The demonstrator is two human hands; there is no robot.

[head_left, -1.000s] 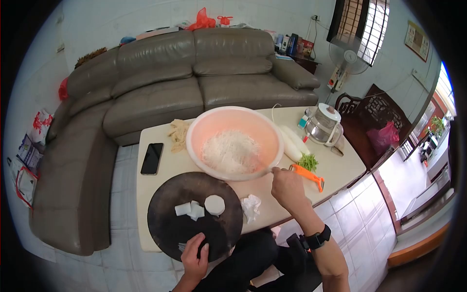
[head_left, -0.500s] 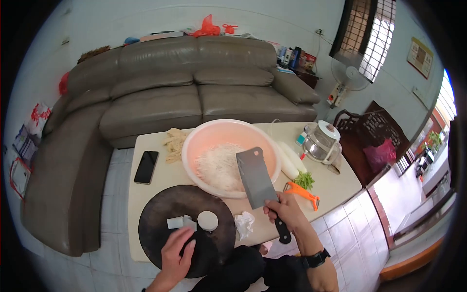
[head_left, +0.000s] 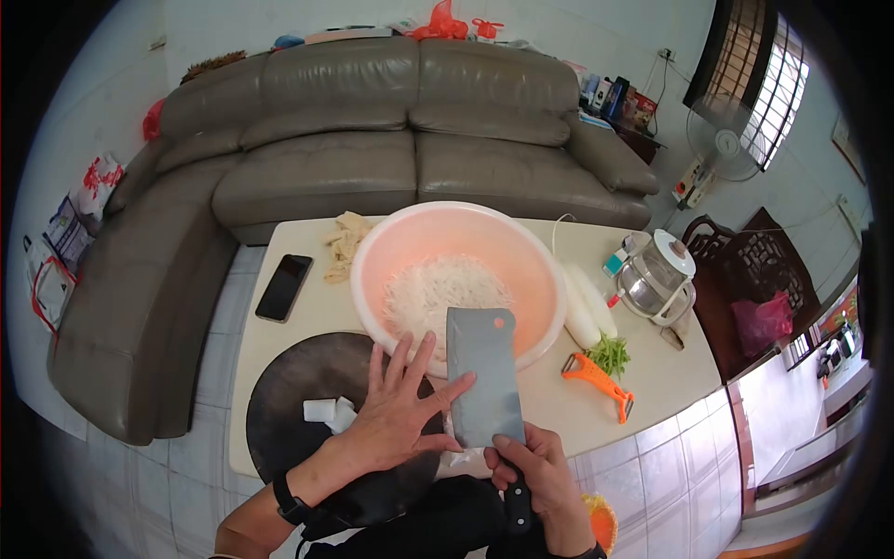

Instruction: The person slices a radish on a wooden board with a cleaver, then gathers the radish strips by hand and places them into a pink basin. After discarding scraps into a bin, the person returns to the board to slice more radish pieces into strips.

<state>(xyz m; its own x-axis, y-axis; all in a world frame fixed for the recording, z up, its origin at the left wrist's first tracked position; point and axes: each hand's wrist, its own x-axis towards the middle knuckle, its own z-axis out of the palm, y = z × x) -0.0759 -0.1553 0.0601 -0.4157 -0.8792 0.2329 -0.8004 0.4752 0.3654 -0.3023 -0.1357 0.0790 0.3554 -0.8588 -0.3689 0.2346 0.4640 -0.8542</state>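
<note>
My right hand [head_left: 533,461] grips the black handle of a cleaver [head_left: 486,382], its broad blade upright and flat toward me in front of the basin. My left hand [head_left: 396,410] is spread with nothing held, and its index fingertip overlaps the left side of the blade. Below the left hand lies a round, dark chopping board [head_left: 289,456]. White radish pieces [head_left: 321,410] rest on it, left of my left hand. Behind the cleaver stands a large pink basin [head_left: 372,270] with white shreds [head_left: 447,284] inside. A crumpled white wad [head_left: 456,457] is mostly hidden beneath my hands.
Right of the basin lie whole white radishes [head_left: 582,312], cut green stems [head_left: 610,356] and an orange peeler [head_left: 599,384]. A glass kettle [head_left: 652,284] stands at the table's right end. A phone [head_left: 284,289] and a beige cloth [head_left: 346,247] lie left; a sofa [head_left: 317,186] stands beyond.
My left hand has left the radish pieces and come up and right to the blade, fingers spread. The cleaver now stands more upright. The round radish piece is now hidden, and the view has shifted.
</note>
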